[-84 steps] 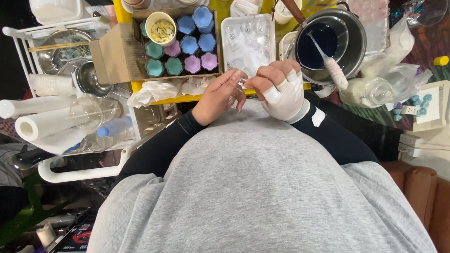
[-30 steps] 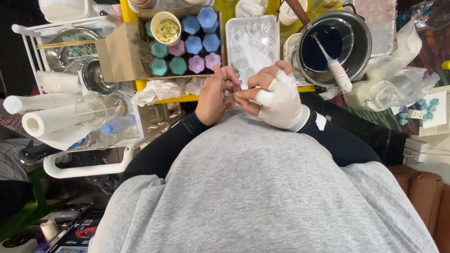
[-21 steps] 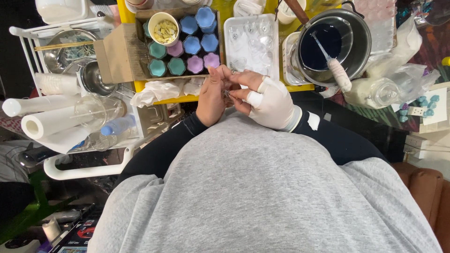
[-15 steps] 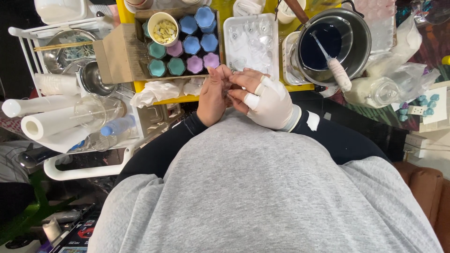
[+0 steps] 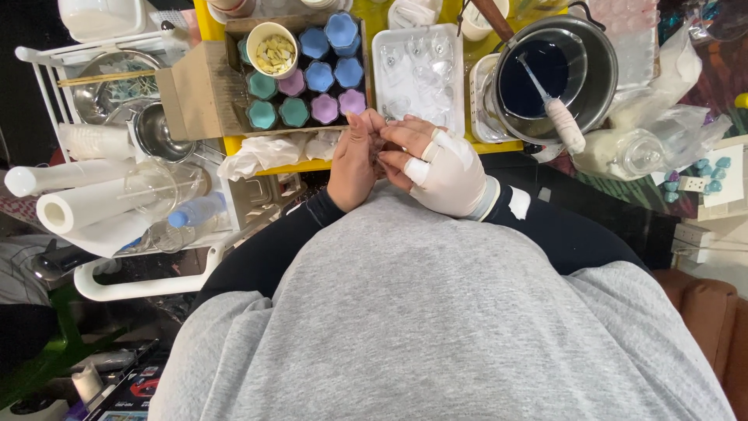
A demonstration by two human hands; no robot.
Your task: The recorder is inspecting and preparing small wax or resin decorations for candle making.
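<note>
My left hand point(image 5: 352, 165) is bare and my right hand point(image 5: 440, 168) wears a white fingerless glove. Both are drawn together close to my grey sweatshirt, fingers curled around something small and clear between them that I cannot make out well. Just beyond my fingertips lies a clear plastic mould tray point(image 5: 419, 72) on the yellow table point(image 5: 210, 15). To its left a cardboard box point(image 5: 199, 97) holds several flower-shaped cups in blue, teal and purple point(image 5: 319, 78) and a cup of pale yellow chips point(image 5: 274, 53).
A steel pot of dark blue liquid point(image 5: 549, 74) with a white-handled stirrer point(image 5: 562, 125) stands at the right, beside crumpled plastic bags point(image 5: 662, 93) and a glass jar. A white cart point(image 5: 117, 140) at the left carries steel bowls, paper towel rolls point(image 5: 70, 195) and bottles.
My hands have pulled back from the mould tray toward my body and closed more tightly together around the small piece.
</note>
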